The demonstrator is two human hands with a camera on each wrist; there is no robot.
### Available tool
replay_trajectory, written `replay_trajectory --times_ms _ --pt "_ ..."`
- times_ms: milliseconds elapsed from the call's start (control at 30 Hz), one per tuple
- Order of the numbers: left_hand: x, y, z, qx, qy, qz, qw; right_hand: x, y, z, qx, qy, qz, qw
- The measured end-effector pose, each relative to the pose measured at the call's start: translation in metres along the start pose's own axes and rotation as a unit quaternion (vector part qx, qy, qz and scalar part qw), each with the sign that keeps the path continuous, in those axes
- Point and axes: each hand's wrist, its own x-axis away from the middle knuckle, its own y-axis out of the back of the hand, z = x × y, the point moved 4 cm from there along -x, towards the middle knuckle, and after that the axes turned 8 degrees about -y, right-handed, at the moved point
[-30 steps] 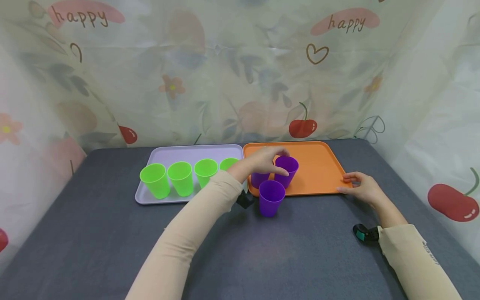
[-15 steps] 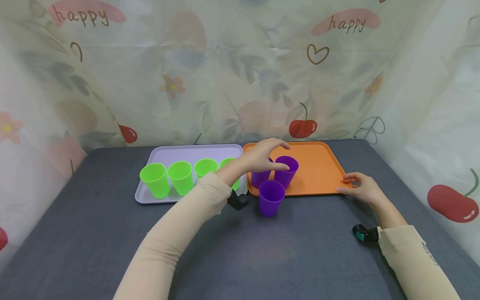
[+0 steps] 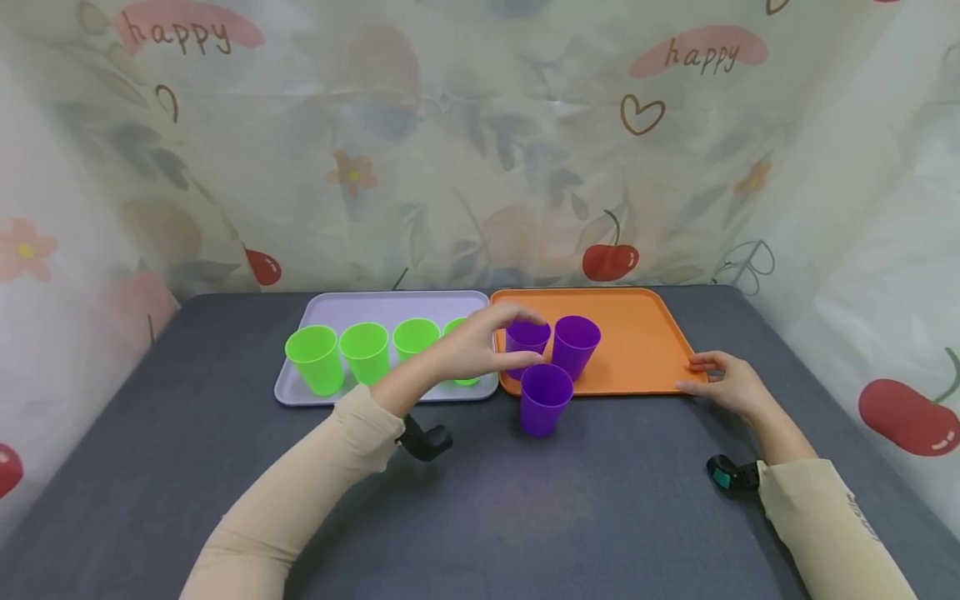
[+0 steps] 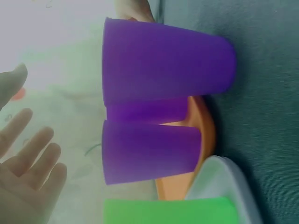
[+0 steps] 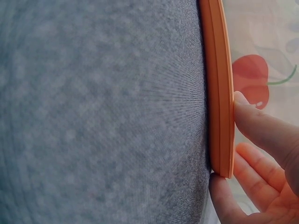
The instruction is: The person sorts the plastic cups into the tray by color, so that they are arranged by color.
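Note:
My left hand (image 3: 474, 346), fingers spread and thumb apart, hovers beside the purple cups and holds nothing; the left wrist view shows its fingers clear of every cup. One purple cup (image 3: 545, 408) stands upright on the table before the orange tray (image 3: 637, 342). Two more, a left purple cup (image 3: 525, 335) partly behind the hand and a right purple cup (image 3: 576, 346), stand upright on that tray. My right hand (image 3: 727, 383) grips the tray's near right corner, with its fingertips (image 5: 240, 98) on the rim.
A pale lilac tray (image 3: 390, 302) adjoins the orange one on the left. Several green cups (image 3: 365, 354) stand in a row on it, the last partly hidden by my left hand. A patterned curtain (image 3: 450, 150) hangs behind the dark grey table (image 3: 525, 517).
My left hand has drawn back leftward, away from the right purple cup. The cups stay where they stood. My right hand keeps its place at the tray corner.

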Motion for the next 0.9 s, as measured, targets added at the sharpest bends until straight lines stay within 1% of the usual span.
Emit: replay_trajectory --times_ms 167,300,433,600,767,900 --pt "0.016 -0.001 0.006 0.035 0.012 -0.010 0.9993 0.002 0.001 -0.001 0.003 -0.001 0.000 1.0000" --pt "0.025 -0.003 0.010 0.050 0.005 -0.013 0.9986 0.002 0.001 0.000 0.001 0.001 0.001 1.0000" --pt "0.030 -0.007 0.013 0.065 0.002 -0.010 0.9979 0.002 0.000 0.000 -0.001 0.002 0.001 1.0000" --pt "0.033 -0.016 0.016 0.078 0.001 -0.004 0.9969 0.001 0.000 -0.001 -0.001 0.005 0.001 1.0000" --pt "0.031 -0.026 0.017 0.065 0.001 0.006 0.9978 0.001 0.001 0.000 -0.002 0.007 0.001 1.0000" --pt "0.030 -0.033 0.019 0.067 0.001 0.018 0.9976 0.001 0.000 0.001 -0.002 0.003 0.003 1.0000"
